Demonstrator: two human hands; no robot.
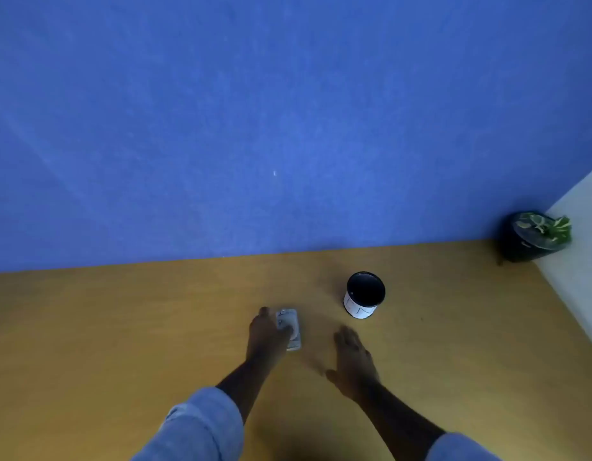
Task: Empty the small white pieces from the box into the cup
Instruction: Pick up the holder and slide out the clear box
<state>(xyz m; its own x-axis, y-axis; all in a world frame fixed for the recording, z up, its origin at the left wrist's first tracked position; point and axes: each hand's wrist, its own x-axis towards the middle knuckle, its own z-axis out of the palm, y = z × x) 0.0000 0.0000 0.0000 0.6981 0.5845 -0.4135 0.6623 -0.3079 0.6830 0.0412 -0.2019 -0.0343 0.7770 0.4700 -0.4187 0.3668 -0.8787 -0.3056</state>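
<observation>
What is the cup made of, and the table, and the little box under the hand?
The cup looks like paper or thin plastic: white matte wall, dark inside. I cannot tell which. The table looks like smooth wood laminate, yellowish brown with a dull sheen. The box under the left hand seems pale plastic or card; it is too blurred to say.

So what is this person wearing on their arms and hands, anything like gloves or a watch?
No gloves: both the left hand and the right hand are bare, and no watch or ring shows. Each forearm is uncovered up to a light blue sleeve, the left sleeve and the right sleeve, pushed or rolled back below the elbow. The fabric looks soft and a little creased; the picture is too blurred for finer detail.
</observation>
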